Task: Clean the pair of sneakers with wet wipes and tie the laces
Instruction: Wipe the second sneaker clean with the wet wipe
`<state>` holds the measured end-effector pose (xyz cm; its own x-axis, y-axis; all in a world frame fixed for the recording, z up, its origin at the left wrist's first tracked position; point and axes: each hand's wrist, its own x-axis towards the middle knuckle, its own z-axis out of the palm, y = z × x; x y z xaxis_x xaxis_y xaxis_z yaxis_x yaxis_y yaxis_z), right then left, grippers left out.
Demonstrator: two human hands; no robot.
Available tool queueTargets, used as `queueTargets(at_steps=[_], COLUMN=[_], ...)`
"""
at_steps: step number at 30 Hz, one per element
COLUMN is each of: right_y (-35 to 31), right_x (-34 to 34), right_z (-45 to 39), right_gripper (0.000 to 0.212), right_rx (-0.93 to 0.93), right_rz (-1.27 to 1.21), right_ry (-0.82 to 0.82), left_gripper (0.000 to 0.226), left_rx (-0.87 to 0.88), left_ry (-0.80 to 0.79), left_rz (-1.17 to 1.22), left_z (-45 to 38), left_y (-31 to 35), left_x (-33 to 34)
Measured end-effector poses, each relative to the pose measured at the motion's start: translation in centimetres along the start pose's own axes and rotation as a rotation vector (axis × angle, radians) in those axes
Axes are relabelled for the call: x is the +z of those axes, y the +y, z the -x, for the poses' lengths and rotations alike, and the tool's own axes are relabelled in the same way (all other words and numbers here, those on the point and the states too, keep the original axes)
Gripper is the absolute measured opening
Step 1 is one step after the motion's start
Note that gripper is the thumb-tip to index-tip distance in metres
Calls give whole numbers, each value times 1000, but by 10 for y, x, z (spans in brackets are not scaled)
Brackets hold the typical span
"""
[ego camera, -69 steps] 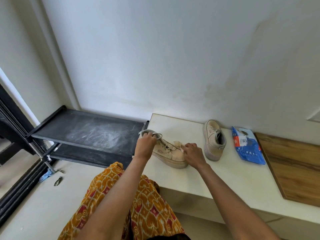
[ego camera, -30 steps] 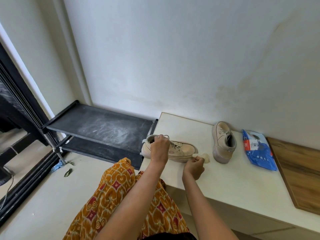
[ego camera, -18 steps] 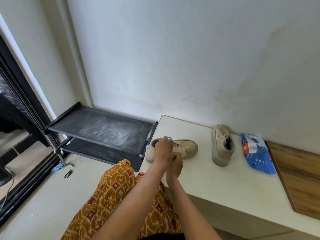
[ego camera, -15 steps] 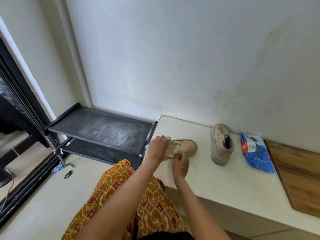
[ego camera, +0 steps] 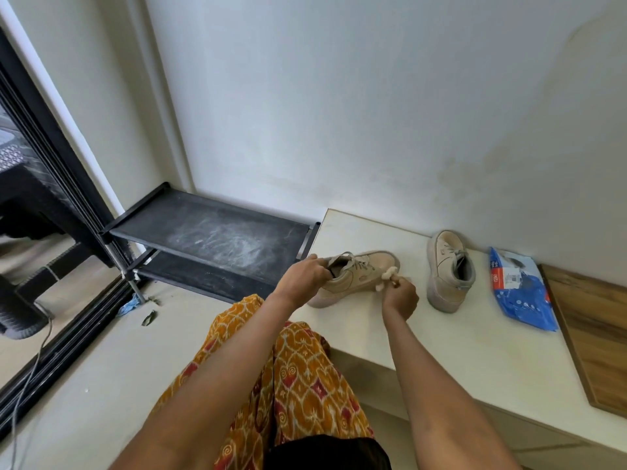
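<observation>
The left hand (ego camera: 305,278) grips the near shoe (ego camera: 353,278) at its heel opening, fingers curled over the collar. The right hand (ego camera: 400,295) pinches a crumpled wipe (ego camera: 388,274) against the shoe's side near the toe. This shoe lies on the desk (ego camera: 424,340) close to the left corner, toe to the right.

Risks, as I judge them: the shoe sits near the desk edge, so a hard rub toward the person may slide it off — the heel grip alone must resist. The wipe is small and bunched, so it can slip from the fingers or only smear dirt. The laces look loose and can catch under the wipe.

Around: the 2nd shoe (ego camera: 449,269) stands just beside on the right, apart from the hands, and the blue wipes pack (ego camera: 519,290) lies farther right, next to a wood board (ego camera: 597,337). A black rack (ego camera: 210,239) stands left of the desk. Nothing blocks the reach to the pack except the 2nd shoe between.
</observation>
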<state>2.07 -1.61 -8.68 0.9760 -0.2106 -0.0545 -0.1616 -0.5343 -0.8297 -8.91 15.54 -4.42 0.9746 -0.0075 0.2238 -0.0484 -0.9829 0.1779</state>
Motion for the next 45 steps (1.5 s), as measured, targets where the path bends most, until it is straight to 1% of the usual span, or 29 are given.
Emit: queueTargets(at_steps=[3,6,8,10,12,13,14,16,19,20,22,23,26,28,31,33,35,41,45], right_y=[-5,-5,1,11,19,20,21,19,12,9,1,-3,-5,-2,4,12,22,48,51], right_x=[17,24,15,3,-8,-13,-16,-18,-16,-15,-15,-15,-14,-12,-8,-10,-16,-41,-54], right_z=[22,36,39,39,39,37,35,25,11,6,-1,-6,-21,-26,-24,-22,-19,17,32], right_gripper=[20,21,20,20,20,20,20,18,12,12,13,18,40,39,29,22,19,21,21], right_rx=[11,8,-50,-139,-193,-223,-245,-228,-90,-68,-63,-59,-22,-2,-28,-45,-96,-254,-309], right_rz=[-69,-179,-154,-139,-149,-141,-130,-150,-202,-213,-209,-204,-175,-142,-172,-222,-209,-117,-91], right_ry=[-25,-71,-140,-245,-363,-396,-398,-329,-212,-188,-136,-107,-72,-125,-356,-440,-451,-362,-437], left_gripper=[18,19,20,21,21,22,23,25,30,28,16,12,12,12,11,8,9,12,16], left_rx=[-20,-118,-141,-145,-136,-120,-96,-41,26,26,11,7,17,12,2,15,27,-21,-55], left_ry=[1,25,26,6,-35,-71,-114,-192,-242,-235,-206,-185,-86,-30,12,26,44,41,4], left_rz=[13,76,86,85,77,58,48,50,-13,-28,-19,-12,66,134,181,178,176,150,120], left_z=[-8,-13,-13,-14,-15,-16,-17,-20,-22,-21,-19,-18,-20,-23,-32,-36,-37,-35,-35], left_y=[35,54,54,53,53,53,51,40,21,17,20,25,41,54,71,76,76,77,83], left_x=[3,7,7,3,0,-3,-5,-15,-27,-27,-23,-19,-1,7,14,16,19,20,17])
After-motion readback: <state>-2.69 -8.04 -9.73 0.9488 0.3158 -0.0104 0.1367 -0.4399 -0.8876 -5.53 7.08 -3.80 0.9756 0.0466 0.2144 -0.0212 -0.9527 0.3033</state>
